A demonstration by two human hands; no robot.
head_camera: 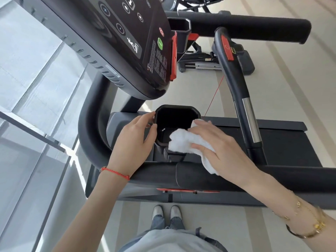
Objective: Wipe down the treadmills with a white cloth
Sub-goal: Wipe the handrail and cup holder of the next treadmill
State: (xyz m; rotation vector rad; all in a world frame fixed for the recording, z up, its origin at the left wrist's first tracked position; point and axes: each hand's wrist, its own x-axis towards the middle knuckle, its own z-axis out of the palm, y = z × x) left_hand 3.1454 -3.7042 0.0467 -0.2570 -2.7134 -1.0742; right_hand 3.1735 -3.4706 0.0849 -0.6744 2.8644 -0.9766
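Note:
A black treadmill fills the view, its console (127,42) tilted at the upper left. Below it sits a black cup holder (174,120) with a deep empty well. My left hand (134,140) grips the holder's left rim with fingers curled over the edge. My right hand (216,144) presses a bunched white cloth (183,140) onto the holder's right and near rim. One end of the cloth hangs down under my palm over the padded side handrail (196,173).
A curved handlebar with a chrome grip (251,120) and a red patch rises at the right. A thin red safety cord (215,95) runs past it. The belt deck (283,142) lies beyond. Glass panels stand at the left. Another machine's base (209,64) rests on the floor behind.

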